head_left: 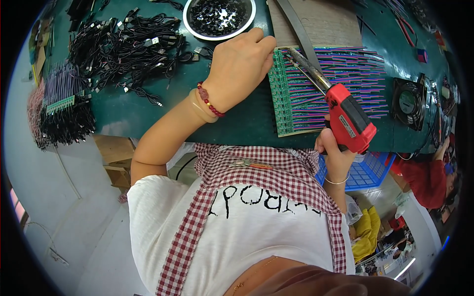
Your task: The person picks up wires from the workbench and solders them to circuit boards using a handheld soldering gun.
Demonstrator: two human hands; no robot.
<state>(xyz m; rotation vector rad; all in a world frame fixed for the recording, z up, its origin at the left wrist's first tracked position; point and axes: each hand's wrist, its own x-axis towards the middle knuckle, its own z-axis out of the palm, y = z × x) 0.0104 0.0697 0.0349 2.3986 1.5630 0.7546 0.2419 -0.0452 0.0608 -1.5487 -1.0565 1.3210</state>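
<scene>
My right hand (pixel 336 157) is wrapped round the grip of a red and black soldering gun (pixel 348 118). Its metal barrel slants up and left, with the tip over the top left part of a green circuit board panel (pixel 282 106). Rows of thin wires (pixel 340 84) in pink, blue and black run rightward from that panel. Just left of the panel's upper corner is my left hand (pixel 242 64), fingers curled together, a bead bracelet and a bangle on its wrist. Whatever those fingers pinch is hidden behind the hand.
A white-rimmed bowl (pixel 186 22) of small black parts stands beyond my left hand. Black cables with USB plugs (pixel 133 49) are heaped at the left. To the right sit a black fan (pixel 409 101) and red-handled pliers (pixel 406 32). A blue crate (pixel 368 172) is below the table edge.
</scene>
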